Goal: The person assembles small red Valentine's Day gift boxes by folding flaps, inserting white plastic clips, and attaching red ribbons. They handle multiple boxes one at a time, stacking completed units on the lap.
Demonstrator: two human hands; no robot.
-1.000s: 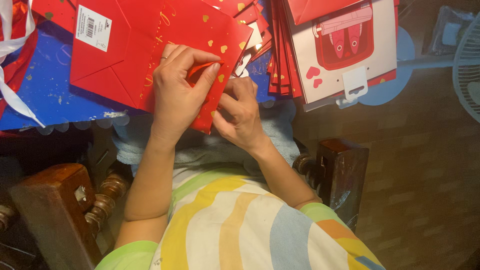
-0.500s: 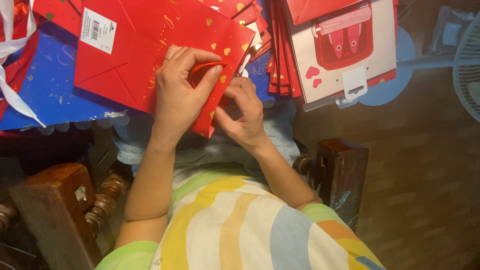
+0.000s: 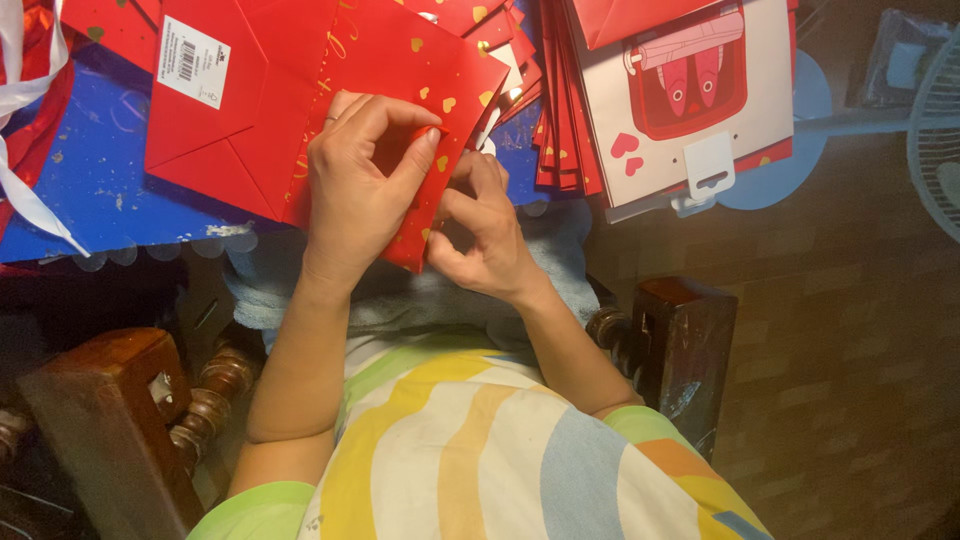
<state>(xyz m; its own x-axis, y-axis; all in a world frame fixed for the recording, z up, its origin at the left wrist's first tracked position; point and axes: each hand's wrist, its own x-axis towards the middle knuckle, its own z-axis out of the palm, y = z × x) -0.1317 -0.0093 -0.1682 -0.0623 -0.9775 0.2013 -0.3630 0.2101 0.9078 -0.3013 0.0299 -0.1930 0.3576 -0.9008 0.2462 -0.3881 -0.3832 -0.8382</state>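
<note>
Red paper bag [image 3: 300,90], folded flat and scattered with small gold hearts, lies at the near edge of a blue surface [image 3: 90,190], a white sticker on its underside. The left hand [image 3: 360,190] rests on it, thumb and forefinger pinching a fold near the bag's right edge. The right hand [image 3: 480,235] is just beside it, fingers curled and pinched at the bag's lower corner (what they grip is hidden behind the left thumb). To the right, a fanned stack of red and white bags [image 3: 660,100] runs off the top of the frame. White ribbon [image 3: 25,180] trails at far left. Dark carved wooden chair arms [image 3: 110,420] flank the lap, over a brown patterned floor [image 3: 850,350]. A fan [image 3: 940,130] is cut off at the right edge.
</note>
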